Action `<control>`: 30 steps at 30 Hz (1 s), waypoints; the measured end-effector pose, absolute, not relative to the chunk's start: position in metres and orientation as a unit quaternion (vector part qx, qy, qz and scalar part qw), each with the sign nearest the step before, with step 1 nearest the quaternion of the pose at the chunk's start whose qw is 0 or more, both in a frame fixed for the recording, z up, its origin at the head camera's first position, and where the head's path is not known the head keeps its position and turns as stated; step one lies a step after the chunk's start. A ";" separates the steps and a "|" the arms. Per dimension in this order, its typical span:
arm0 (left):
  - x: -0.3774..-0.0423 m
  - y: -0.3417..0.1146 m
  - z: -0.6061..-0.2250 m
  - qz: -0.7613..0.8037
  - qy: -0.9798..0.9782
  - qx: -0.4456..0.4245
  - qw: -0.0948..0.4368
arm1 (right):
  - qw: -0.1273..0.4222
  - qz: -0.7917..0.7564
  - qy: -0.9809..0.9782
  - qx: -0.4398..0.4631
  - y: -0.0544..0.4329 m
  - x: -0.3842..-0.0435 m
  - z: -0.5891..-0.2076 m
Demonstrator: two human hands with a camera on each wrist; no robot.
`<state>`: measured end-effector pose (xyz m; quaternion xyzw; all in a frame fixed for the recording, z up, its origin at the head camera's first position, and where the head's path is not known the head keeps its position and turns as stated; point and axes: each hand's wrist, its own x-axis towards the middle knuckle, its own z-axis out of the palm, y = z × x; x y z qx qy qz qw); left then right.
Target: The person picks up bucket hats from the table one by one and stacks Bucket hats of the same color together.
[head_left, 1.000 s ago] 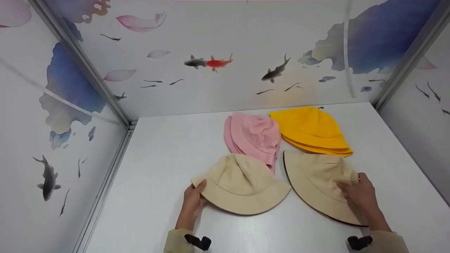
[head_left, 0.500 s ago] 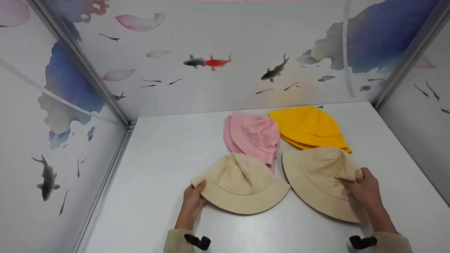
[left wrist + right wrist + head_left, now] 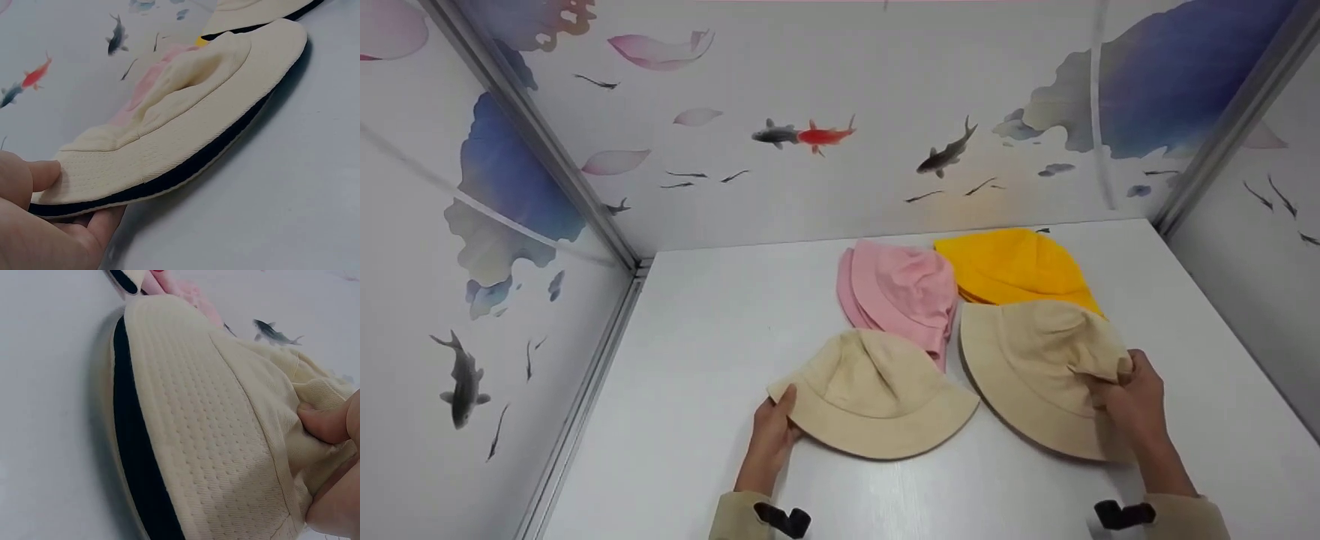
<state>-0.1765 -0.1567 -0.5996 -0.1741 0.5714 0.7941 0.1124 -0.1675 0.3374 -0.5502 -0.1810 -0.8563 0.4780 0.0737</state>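
A beige bucket hat (image 3: 877, 397) lies folded flat at the middle front of the table. My left hand (image 3: 774, 427) pinches its left brim corner, thumb on top and fingers beneath; the left wrist view shows a dark lining (image 3: 225, 146) between the brim layers. To the right is a second beige bucket hat (image 3: 1035, 367), gripped at the right side of its crown by my right hand (image 3: 1136, 401). In the right wrist view the thumb (image 3: 323, 422) presses into the crown cloth, beside the stitched brim (image 3: 197, 416). This hat overlaps the front of a yellow hat (image 3: 1012, 262).
A folded pink hat (image 3: 904, 289) lies behind the left beige hat, which overlaps its lower end. The white table (image 3: 697, 337) is bounded by a back wall (image 3: 810, 195) and side walls printed with fish and petals.
My right hand has moved the right beige hat away from me, so it now covers the yellow hat's front edge. The left hand and its hat have stayed nearly still.
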 end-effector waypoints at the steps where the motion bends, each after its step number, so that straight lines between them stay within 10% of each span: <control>1: -0.176 -0.157 -0.600 0.791 0.575 -0.172 0.114 | 0.076 0.482 -0.854 -0.179 0.335 -0.167 -0.548; 30: -0.178 -0.161 -0.603 0.761 0.611 -0.184 0.123 | 0.062 0.587 -0.800 -0.108 0.265 -0.178 -0.527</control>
